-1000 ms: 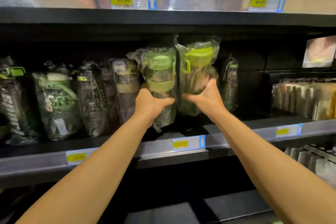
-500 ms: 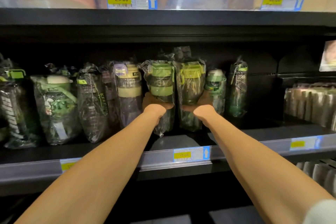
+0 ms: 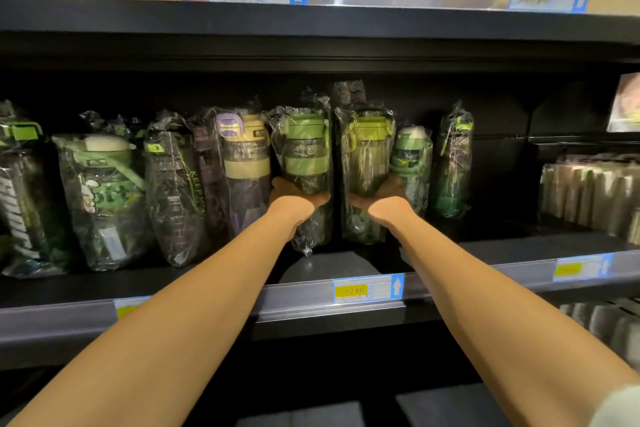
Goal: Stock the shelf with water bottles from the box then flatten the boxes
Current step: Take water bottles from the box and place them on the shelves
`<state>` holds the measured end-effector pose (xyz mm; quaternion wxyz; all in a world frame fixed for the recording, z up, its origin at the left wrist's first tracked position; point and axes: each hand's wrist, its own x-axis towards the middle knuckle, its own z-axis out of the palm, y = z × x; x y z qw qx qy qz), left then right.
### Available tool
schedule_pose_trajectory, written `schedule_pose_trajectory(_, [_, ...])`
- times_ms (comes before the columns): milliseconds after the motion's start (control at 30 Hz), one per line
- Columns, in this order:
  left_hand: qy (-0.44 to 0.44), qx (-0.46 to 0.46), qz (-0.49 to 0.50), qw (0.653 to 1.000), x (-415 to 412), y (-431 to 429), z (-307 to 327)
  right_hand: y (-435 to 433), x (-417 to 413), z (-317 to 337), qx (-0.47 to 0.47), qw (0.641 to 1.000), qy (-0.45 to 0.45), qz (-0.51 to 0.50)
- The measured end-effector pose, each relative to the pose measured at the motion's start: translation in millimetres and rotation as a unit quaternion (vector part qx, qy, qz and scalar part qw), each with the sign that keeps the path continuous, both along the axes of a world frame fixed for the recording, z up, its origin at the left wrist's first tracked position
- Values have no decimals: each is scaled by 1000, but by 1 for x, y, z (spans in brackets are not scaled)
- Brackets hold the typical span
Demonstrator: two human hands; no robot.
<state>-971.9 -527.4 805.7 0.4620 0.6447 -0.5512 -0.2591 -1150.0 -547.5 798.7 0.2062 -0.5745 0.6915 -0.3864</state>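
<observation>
Both arms reach deep into the middle shelf. My left hand grips a plastic-wrapped bottle with a dark green lid. My right hand grips a wrapped bottle with a lime-green lid just to its right. The two bottles stand upright side by side, their bases at or near the shelf floor. Each hand wraps the lower half of its bottle. No box is in view.
Several wrapped bottles line the shelf to the left, and two more stand right of my hands. Price tags run along the shelf edge. The upper shelf hangs close overhead. Packaged goods fill the right section.
Both hands have pushed the two bottles down and back into the shelf row. The bottles sit lower and farther in than a second ago.
</observation>
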Motion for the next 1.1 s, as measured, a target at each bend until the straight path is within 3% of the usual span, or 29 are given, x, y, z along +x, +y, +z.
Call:
schedule_pose_trajectory(133, [15, 34, -62, 997, 13, 20, -2, 31, 4, 3, 50, 988, 144, -25])
schedule_pose_trajectory(300, [-65, 34, -111, 991, 34, 61, -1, 89, 24, 2, 25, 963, 261, -69])
schedule_pose_trajectory(400, [-160, 13, -126, 979, 56, 97, 2, 132, 49, 0, 14, 943, 325, -73])
schedule_pose_trajectory(600, [-356, -65, -108, 926, 146, 177, -10, 231, 129, -17, -3, 919, 388, -64])
schedule_pose_trajectory(867, [-380, -62, -113, 916, 293, 290, -57, 341, 276, -68, -2, 902, 429, -55])
schedule_pose_trajectory(1100, [-387, -39, -49, 920, 392, 389, -98, 405, 372, -106, -28, 900, 433, 43])
